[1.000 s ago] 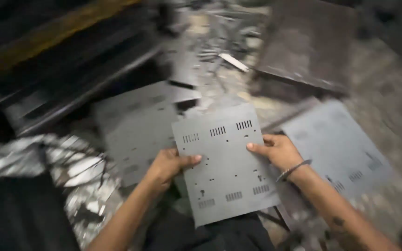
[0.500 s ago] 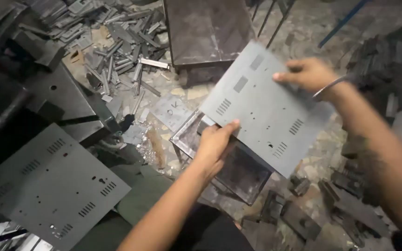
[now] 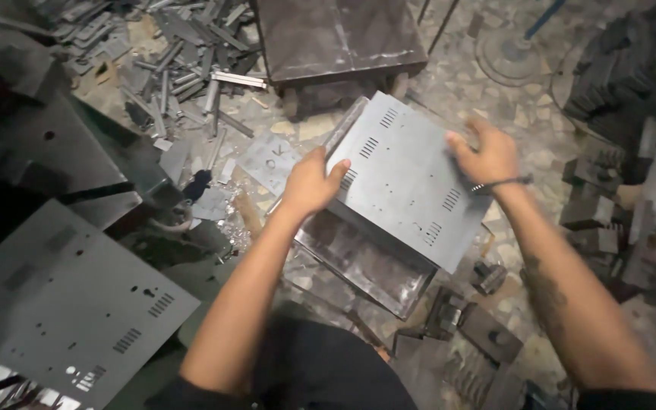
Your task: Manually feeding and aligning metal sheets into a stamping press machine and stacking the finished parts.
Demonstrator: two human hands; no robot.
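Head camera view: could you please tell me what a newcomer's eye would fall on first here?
First, the grey punched metal sheet at centre, held tilted over a shallow metal tray by the left hand at its left edge and the right hand near its top right. Next, a similar slotted panel lies at lower left. Metal scrap strips litter the floor at upper left.

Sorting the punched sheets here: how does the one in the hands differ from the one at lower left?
The held sheet is gripped by the left hand and right hand over a dark tray; the lower-left sheet lies untouched. The held sheet has a folded lip along its left edge; the lower-left sheet looks flat. The held sheet is better lit. Both are grey metal with slot groups and small holes.
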